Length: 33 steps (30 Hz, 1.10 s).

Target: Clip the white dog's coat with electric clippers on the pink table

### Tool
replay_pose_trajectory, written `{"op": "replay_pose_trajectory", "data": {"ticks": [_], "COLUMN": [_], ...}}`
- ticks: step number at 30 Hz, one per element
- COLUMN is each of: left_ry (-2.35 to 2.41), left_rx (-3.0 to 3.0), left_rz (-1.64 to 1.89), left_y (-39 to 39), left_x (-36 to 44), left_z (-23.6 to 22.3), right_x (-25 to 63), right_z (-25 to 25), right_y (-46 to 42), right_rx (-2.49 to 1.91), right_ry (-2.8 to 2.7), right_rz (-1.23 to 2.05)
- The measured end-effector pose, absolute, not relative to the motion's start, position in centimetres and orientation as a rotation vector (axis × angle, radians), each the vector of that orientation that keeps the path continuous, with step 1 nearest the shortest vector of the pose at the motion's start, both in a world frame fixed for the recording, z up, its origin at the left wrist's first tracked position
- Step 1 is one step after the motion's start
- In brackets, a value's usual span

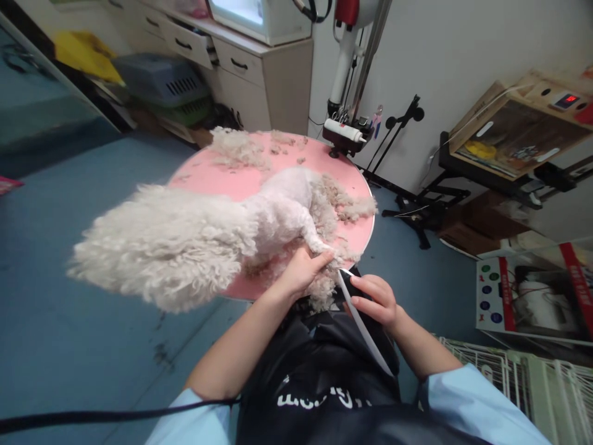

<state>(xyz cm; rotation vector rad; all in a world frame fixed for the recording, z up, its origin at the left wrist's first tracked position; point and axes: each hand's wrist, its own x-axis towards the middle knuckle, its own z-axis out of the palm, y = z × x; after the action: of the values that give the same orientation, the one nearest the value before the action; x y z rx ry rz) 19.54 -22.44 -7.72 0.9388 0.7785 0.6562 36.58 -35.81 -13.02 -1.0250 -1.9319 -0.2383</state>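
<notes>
A white dog (280, 213) is on the round pink grooming table (217, 179), its body and near leg clipped short and its head and neck still thick with curly wool. My left hand (303, 269) is closed around the lower part of the dog's leg (314, 238). In my right hand (376, 300) is a black and white hair clipper (365, 334), gripped from the side with its tip close to the dog's paw. The blade end is too small to make out. Cut wool (322, 290) hangs at the table edge beneath the paw.
More cut wool (236, 148) lies at the table's far side and right. A holder with a white bottle (343, 131) is fixed at the table's rim. A black stand (407, 117), a wooden cabinet (519, 136) and a wire crate (500, 371) stand to the right.
</notes>
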Motion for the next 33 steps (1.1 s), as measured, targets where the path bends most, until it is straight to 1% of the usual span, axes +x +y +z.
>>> {"op": "replay_pose_trajectory", "data": {"ticks": [8, 15, 17, 20, 22, 23, 25, 27, 30, 33], "left_ry": [0.762, 0.802, 0.802, 0.799, 0.802, 0.804, 0.813, 0.818, 0.809, 0.803], "left_rx": [0.967, 1.117, 1.172, 1.229, 1.228, 1.216, 1.179, 1.124, 1.059, 1.06], "left_rz": [0.635, 0.679, 0.667, 0.633, 0.619, 0.617, 0.62, 0.631, 0.673, 0.719], "left_y": [-22.2, -21.5, -21.2, -20.9, -20.9, -20.9, -21.1, -21.4, -21.9, -22.2], "left_x": [19.4, 19.1, 18.9, 18.5, 18.3, 18.3, 18.4, 18.7, 19.2, 19.5], "left_z": [-7.7, -8.4, -8.5, -8.6, -8.5, -8.5, -8.6, -8.8, -9.1, -9.1], "right_x": [37.0, 36.3, 36.5, 36.4, 35.7, 35.2, 34.0, 32.9, 31.9, 31.3], "right_z": [-12.7, -10.0, -9.1, -8.7, -9.3, -9.9, -11.3, -12.5, -13.5, -13.7], "right_y": [-35.1, -33.4, -32.5, -31.8, -32.2, -32.7, -33.9, -35.0, -35.7, -35.2], "right_rx": [-1.008, -1.134, -1.092, -0.995, -0.972, -0.972, -0.992, -1.056, -1.117, -1.083], "right_ry": [-1.888, -1.881, -1.913, -1.909, -1.694, -1.533, -1.186, -0.996, -0.898, -0.881], "right_rz": [-0.078, 0.135, 0.267, 0.612, 0.792, 0.826, 0.763, 0.669, 0.527, 0.477]}}
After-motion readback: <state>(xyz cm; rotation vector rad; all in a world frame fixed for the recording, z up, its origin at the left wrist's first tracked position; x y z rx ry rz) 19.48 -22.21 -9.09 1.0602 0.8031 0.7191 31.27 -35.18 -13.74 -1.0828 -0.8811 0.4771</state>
